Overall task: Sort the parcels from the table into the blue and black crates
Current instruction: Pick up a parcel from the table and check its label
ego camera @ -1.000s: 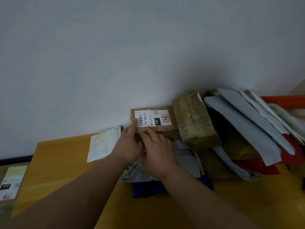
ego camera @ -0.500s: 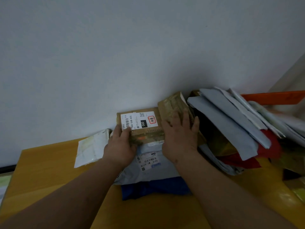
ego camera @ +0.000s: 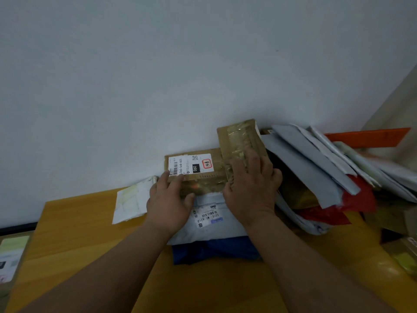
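Worktop edges: the yellow worktop ends at its left edge well to the left of your left hand; bare wood lies under both your forearms, near you.
Back limit: the wall stands directly behind the labelled brown box, just beyond your fingertips.
Right side: a leaning pile of grey mailers and a red bag crowds close to your right hand.
Left side: a white padded envelope lies just beside your left hand.
Hidden: the grey mailer and blue parcel sit below your palms, partly covered by your wrists; the far right blurs, and you cannot read what lies there.
Left hand: your fingers curl over the labelled brown box's near left corner, thumb along its front edge, gripping it.
Right hand: your fingers lie spread and flat on the taped brown box, which leans up against the pile.
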### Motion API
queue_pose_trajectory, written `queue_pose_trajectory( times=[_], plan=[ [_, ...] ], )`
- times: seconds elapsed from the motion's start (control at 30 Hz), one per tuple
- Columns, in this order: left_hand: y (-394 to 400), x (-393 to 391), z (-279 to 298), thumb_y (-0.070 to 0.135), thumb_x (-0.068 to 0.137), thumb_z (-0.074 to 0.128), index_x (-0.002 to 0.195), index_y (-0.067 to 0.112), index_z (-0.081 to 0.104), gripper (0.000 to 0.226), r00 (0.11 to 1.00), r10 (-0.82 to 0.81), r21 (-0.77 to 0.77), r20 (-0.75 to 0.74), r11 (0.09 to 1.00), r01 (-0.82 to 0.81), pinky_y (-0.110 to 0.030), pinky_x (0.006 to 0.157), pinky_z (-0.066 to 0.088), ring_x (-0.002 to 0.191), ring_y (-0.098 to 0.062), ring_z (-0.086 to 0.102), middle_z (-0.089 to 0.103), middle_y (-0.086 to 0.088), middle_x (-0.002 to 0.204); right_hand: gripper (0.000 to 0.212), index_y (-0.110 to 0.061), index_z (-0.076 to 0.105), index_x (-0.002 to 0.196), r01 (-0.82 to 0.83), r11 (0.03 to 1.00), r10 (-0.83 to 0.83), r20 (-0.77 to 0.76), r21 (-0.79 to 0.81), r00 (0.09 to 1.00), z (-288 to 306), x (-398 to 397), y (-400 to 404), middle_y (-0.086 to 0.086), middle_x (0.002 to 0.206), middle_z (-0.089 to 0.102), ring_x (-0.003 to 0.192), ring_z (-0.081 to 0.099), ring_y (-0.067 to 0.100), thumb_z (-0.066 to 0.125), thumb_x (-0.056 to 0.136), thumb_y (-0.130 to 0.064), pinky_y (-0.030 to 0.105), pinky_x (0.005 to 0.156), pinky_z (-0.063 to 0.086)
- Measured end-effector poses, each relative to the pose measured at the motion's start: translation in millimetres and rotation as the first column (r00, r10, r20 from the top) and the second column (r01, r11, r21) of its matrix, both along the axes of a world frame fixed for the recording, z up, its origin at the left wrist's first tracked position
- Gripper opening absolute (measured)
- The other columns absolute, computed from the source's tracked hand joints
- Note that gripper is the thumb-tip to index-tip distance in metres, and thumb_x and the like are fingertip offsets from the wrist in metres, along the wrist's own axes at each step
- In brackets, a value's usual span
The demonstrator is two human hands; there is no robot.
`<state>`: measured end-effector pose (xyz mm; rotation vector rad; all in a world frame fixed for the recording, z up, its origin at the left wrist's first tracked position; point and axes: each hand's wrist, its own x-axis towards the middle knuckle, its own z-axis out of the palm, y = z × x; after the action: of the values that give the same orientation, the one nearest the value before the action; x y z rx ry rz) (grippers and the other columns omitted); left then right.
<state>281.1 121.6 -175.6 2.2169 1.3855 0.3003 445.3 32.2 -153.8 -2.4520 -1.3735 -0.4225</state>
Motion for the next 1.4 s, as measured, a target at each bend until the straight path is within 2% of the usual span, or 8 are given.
queue_pose_trajectory(
  times=[0.2, 0.33, 0.7, 0.97, 1.1, 1.23, 1.3, 1.4],
  plan=[
    [-31.7, 1.4, 53.4, 0.042, 0.097, 0.053, 0.139, 0.028, 0.048, 0.044, 0.830, 0.191, -0.443, 0.524, 0.893, 0.075, -0.027, 0.102, 0.041, 0.117, -0.007, 0.050, 0.051, 0.014, 0.130, 0.036, -0.021, 0.062, 0.104, -0.094, 0.983, 0.077, 0.113, 0.155, 0.991, 13.0, -33.4, -29.3, 0.010, 0.137, 0.050, 0.119, 0.041, 0.033, 0.065, 0.070, -0.032, 0.049, 0.091, 0.035],
    [-45.0, -16.2, 72.3, 0.065, 0.076, 0.067, 0.131, 0.031, 0.052, 0.066, 0.670, 0.429, -0.721, 0.606, 0.652, 0.234, -0.048, 0.094, 0.054, 0.108, -0.022, 0.066, 0.066, -0.001, 0.122, 0.043, -0.026, 0.059, 0.111, -0.295, 0.942, 0.261, 0.203, 0.162, 0.944, 12.7, -76.3, -50.2, 0.006, 0.133, 0.048, 0.116, 0.045, 0.030, 0.071, 0.070, -0.029, 0.049, 0.092, 0.039],
    [-69.2, -126.2, 81.2, 0.051, 0.063, 0.085, 0.146, 0.051, 0.002, 0.118, 0.468, 0.629, -0.729, 0.621, 0.683, 0.049, -0.053, 0.077, 0.056, 0.109, -0.027, 0.060, 0.053, 0.000, 0.132, 0.030, -0.022, 0.052, 0.107, -0.638, 0.769, 0.626, 0.242, -0.034, 0.742, 20.2, -193.1, -93.8, 0.005, 0.137, 0.047, 0.135, 0.042, 0.027, 0.057, 0.077, -0.021, 0.052, 0.106, 0.032],
    [-79.1, -193.8, 70.7, 0.065, 0.029, 0.090, 0.134, 0.068, -0.008, 0.144, 0.534, 0.633, -0.705, 0.560, 0.703, -0.094, -0.060, 0.075, 0.055, 0.115, -0.036, 0.056, 0.038, -0.005, 0.146, 0.016, -0.013, 0.055, 0.095, -0.779, 0.626, 0.765, 0.213, -0.027, 0.607, 34.7, -255.3, -104.3, 0.010, 0.113, 0.056, 0.113, 0.051, 0.026, 0.052, 0.079, -0.015, 0.045, 0.102, 0.044],
    [-87.0, -218.6, 71.4, 0.048, 0.056, 0.084, 0.142, 0.056, 0.009, 0.114, 0.406, 0.668, -0.720, 0.624, 0.693, -0.033, -0.056, 0.076, 0.055, 0.108, -0.033, 0.058, 0.046, -0.007, 0.138, 0.010, -0.021, 0.048, 0.096, -0.600, 0.757, 0.581, 0.156, 0.257, 0.799, 39.6, -267.0, -106.3, 0.004, 0.100, 0.055, 0.089, 0.046, 0.016, 0.046, 0.090, -0.029, 0.030, 0.080, 0.046],
    [-94.9, -236.5, 78.8, 0.027, 0.086, 0.071, 0.148, 0.045, 0.011, 0.088, 0.309, 0.656, -0.703, 0.689, 0.709, 0.061, -0.048, 0.075, 0.055, 0.099, -0.026, 0.062, 0.058, -0.003, 0.124, 0.022, -0.022, 0.053, 0.092, -0.152, 0.893, 0.269, -0.231, 0.423, 0.935, 45.3, -250.8, -94.2, -0.003, 0.096, 0.050, 0.085, 0.043, 0.014, 0.041, 0.088, -0.041, 0.030, 0.073, 0.038],
    [-98.1, -241.7, 82.3, 0.026, 0.087, 0.069, 0.145, 0.045, 0.017, 0.080, 0.291, 0.641, -0.684, 0.710, 0.726, 0.070, -0.051, 0.077, 0.055, 0.102, -0.028, 0.062, 0.060, -0.004, 0.124, 0.043, -0.022, 0.054, 0.112, -0.059, 0.937, 0.235, -0.492, 0.346, 0.838, 47.6, -243.5, -90.4, -0.002, 0.113, 0.049, 0.099, 0.046, 0.014, 0.041, 0.086, -0.052, 0.032, 0.079, 0.042],
    [-107.2, -241.1, 83.6, 0.025, 0.089, 0.067, 0.137, 0.044, 0.027, 0.066, 0.291, 0.625, -0.670, 0.724, 0.739, 0.079, -0.056, 0.077, 0.056, 0.105, -0.030, 0.064, 0.061, -0.006, 0.124, 0.042, -0.022, 0.044, 0.133, 0.000, 0.964, 0.252, -0.915, 0.265, 0.316, 60.3, -240.9, -93.2, 0.003, 0.128, 0.052, 0.112, 0.053, 0.017, 0.051, 0.097, -0.043, 0.032, 0.085, 0.048]
  ],
)
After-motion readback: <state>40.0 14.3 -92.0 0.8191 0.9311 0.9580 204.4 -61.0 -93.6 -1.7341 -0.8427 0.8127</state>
